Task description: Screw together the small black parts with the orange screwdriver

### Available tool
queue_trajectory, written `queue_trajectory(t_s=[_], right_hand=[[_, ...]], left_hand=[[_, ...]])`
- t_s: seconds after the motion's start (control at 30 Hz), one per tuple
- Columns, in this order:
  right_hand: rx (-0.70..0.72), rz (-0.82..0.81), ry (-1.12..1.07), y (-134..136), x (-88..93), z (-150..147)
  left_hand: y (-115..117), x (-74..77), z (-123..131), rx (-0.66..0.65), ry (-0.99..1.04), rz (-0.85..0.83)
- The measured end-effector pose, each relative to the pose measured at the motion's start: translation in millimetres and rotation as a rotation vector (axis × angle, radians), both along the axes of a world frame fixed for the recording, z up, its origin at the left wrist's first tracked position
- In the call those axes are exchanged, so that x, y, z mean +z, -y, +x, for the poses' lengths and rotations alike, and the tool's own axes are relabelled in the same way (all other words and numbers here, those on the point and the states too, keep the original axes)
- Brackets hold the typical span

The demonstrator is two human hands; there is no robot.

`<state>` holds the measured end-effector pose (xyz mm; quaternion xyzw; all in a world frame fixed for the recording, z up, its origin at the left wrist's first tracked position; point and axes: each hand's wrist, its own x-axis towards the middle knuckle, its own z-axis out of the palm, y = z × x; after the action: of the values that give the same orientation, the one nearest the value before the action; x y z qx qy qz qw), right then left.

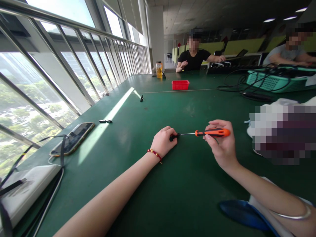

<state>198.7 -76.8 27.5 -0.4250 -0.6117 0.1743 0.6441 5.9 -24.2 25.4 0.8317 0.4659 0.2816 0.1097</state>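
Left hand point(163, 141): fingers pinching a small black part point(174, 137) low over the table point(138, 197).
Right hand point(223, 151): fingers curled around an orange-and-black screwdriver point(214, 132), shaft pointing at the part.
Technique: straight alignment, steady pressure advisable; a slip could strike the left fingers.
Surface: green, sun streak point(95, 138), red plastic bin point(180, 85) beyond.
Room: metal railing point(95, 33) left; two people point(195, 61) opposite.

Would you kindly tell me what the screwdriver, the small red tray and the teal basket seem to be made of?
The screwdriver's handle looks like smooth orange plastic with black, perhaps rubbery, sections; its shaft is probably steel, being thin, straight and silvery. The red tray looks like moulded plastic, uniformly bright; the teal basket too, given its regular perforations. Their finish is hard to judge.
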Motion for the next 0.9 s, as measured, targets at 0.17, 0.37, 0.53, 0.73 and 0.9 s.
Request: queue_trajectory(t_s=[0.17,0.37,0.53,0.73,0.9], right_hand=[[0.022,-0.150,0.004,2.9,1.2,-0.1],[-0.029,-0.032,0.045,2.5,1.7,-1.3],[0.001,-0.018,0.050,1.6,4.5,-1.8],[0.006,-0.122,0.131,7.8,5.8,-3.8],[-0.005,0.013,0.050,0.9,5.0,-3.0]], left_hand=[[1.4,1.6,0.6,0.006,0.005,-0.007],[1.7,2.1,1.1,0.010,-0.008,-0.012],[1.6,1.2,0.8,0.012,-0.007,-0.014],[2.3,2.4,1.2,0.011,-0.015,-0.006],[2.3,2.5,1.6,0.008,-0.007,-0.008]])
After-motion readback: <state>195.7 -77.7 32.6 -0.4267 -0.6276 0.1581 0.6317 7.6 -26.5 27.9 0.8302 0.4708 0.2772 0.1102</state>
